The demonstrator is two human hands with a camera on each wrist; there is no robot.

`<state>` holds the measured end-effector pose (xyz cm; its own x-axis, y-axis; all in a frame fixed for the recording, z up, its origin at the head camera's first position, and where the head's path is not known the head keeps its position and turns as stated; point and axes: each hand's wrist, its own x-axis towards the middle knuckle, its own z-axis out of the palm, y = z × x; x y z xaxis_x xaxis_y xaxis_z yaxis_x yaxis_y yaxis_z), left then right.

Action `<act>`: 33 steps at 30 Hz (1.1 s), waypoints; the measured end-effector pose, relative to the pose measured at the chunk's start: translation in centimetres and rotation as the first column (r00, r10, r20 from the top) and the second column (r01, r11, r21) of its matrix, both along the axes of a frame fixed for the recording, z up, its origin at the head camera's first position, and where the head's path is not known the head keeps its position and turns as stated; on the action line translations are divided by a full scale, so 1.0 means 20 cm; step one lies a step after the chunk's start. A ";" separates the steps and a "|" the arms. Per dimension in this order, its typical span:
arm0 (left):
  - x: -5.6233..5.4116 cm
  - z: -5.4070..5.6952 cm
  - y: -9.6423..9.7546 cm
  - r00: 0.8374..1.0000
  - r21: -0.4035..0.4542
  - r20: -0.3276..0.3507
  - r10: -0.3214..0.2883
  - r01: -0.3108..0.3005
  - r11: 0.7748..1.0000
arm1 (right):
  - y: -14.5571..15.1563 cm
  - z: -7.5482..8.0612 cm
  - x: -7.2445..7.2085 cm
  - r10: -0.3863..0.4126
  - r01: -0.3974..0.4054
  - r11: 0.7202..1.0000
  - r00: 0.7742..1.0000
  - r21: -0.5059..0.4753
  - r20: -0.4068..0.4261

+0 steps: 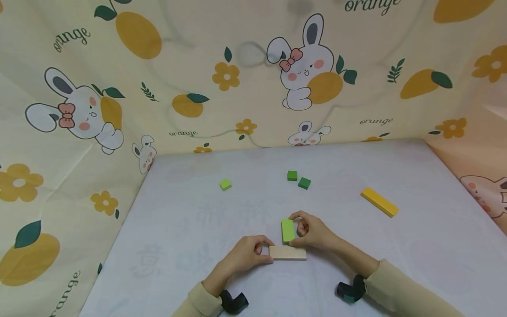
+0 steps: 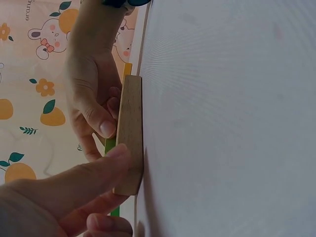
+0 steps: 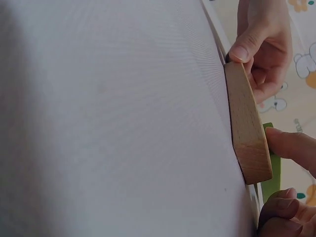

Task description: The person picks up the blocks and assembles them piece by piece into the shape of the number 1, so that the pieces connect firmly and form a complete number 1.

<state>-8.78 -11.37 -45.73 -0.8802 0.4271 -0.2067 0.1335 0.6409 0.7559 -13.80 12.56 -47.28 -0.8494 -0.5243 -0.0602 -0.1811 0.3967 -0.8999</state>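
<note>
A plain wooden block point(image 1: 288, 253) lies crosswise at the front middle of the table. My left hand point(image 1: 246, 255) pinches its left end between thumb and fingers; in the left wrist view the thumb presses on the face of the wooden block point(image 2: 131, 133). Just behind stands a light green block point(image 1: 288, 231), lengthwise to me, close against the wooden one. My right hand point(image 1: 314, 232) holds this green block by its two ends, index finger at the far end and thumb at the near end. The right wrist view shows the green block point(image 3: 272, 168) partly hidden behind the wooden block.
Farther back lie a lime green cube point(image 1: 225, 184) and two darker green cubes point(image 1: 292, 175) point(image 1: 304, 183). A long yellow block point(image 1: 379, 202) rests slantwise at the right. Patterned cloth point(image 1: 253, 101) rises behind the white table point(image 1: 190, 211) and along its sides.
</note>
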 end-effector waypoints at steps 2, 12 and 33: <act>0.00 -0.01 0.00 1.000 -0.004 0.007 0.005 -0.005 1.000 | 0.00 0.00 0.00 0.002 -0.002 1.000 1.000 0.003 0.002; 0.00 0.00 0.00 1.000 0.006 -0.009 -0.011 0.011 1.000 | -0.02 0.00 0.00 0.027 -0.027 0.999 1.000 0.021 0.007; 0.00 0.01 0.00 1.000 0.010 -0.013 -0.008 0.008 1.000 | 0.00 0.01 0.00 0.067 -0.068 0.995 0.998 0.068 0.018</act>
